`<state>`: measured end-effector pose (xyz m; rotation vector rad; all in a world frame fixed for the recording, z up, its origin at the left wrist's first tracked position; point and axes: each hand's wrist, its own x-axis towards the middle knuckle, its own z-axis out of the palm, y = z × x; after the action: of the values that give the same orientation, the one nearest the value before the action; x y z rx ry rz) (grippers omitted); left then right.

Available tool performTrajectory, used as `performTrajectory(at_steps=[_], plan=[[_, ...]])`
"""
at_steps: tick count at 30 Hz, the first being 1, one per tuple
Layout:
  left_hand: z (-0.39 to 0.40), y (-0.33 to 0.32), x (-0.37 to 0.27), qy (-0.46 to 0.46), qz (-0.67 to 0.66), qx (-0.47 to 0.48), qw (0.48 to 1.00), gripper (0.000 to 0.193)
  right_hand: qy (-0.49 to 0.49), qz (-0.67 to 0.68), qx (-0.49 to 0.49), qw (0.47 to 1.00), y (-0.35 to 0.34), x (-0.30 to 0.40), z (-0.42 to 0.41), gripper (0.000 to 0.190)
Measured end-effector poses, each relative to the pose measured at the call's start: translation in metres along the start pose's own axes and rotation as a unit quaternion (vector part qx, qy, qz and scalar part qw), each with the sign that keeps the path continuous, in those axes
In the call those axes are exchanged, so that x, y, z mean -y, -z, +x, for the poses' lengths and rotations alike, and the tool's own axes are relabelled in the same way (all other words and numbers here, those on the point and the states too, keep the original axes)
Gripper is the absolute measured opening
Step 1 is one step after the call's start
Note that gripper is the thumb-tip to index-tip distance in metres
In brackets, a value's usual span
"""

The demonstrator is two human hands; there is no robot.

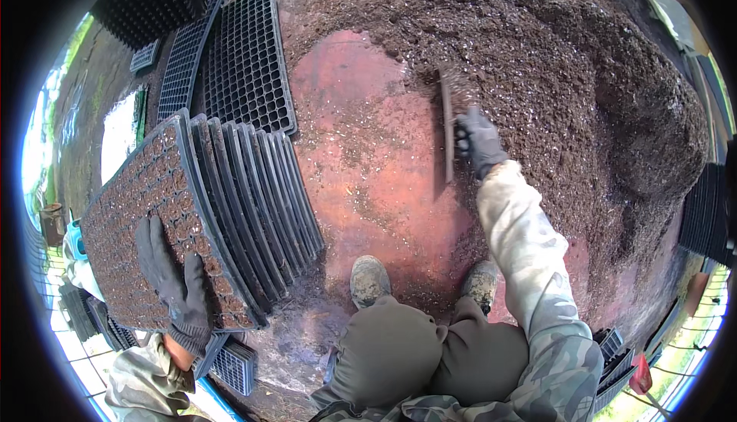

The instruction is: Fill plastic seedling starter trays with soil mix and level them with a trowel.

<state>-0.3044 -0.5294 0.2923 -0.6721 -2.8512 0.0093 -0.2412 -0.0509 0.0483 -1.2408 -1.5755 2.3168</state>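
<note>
My left hand (175, 281), in a dark knit glove, rests with its fingers spread on the soil-filled top of a stack of black plastic seedling trays (147, 215). The stack stands on the reddish sheet's left side. My gloved right hand (481, 137) grips a long flat board or scraper (447, 128), blurred, its length seen edge-on. The board stands at the near left edge of a large heap of dark potting soil (553, 88) with pale specks. Some soil by the board's upper end is blurred. My fingers partly hide behind the glove's back.
An empty cell tray (247, 59) lies beyond the filled stack, beside another tray (187, 59) and a tall stack of black trays (151, 2). My boots (370, 281) stand on the reddish sheet (368, 174). More trays (233, 364) lie at lower left, others (705, 215) at the right edge.
</note>
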Motion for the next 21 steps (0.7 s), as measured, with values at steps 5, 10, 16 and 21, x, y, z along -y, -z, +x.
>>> performTrajectory(at_steps=[5, 10, 16, 21], plan=[[0.003, 0.012, -0.004, 0.007, -0.015, 0.009, 1.000, 0.067, -0.003, 0.345, 0.000, 0.939, 0.045, 0.035, 0.010, 0.008], [0.002, 0.009, -0.005, 0.011, -0.023, 0.017, 1.000, 0.067, 0.065, -0.057, 0.069, 0.994, -0.039, 0.074, 0.043, 0.018], [0.006, 0.003, -0.012, 0.008, -0.043, 0.020, 0.999, 0.069, 0.158, -0.586, -0.007, 0.795, -0.124, 0.073, 0.129, 0.042], [0.006, 0.010, -0.014, 0.018, -0.052, 0.018, 0.998, 0.069, 0.177, -0.641, 0.048, 0.746, -0.119, 0.057, 0.127, 0.043]])
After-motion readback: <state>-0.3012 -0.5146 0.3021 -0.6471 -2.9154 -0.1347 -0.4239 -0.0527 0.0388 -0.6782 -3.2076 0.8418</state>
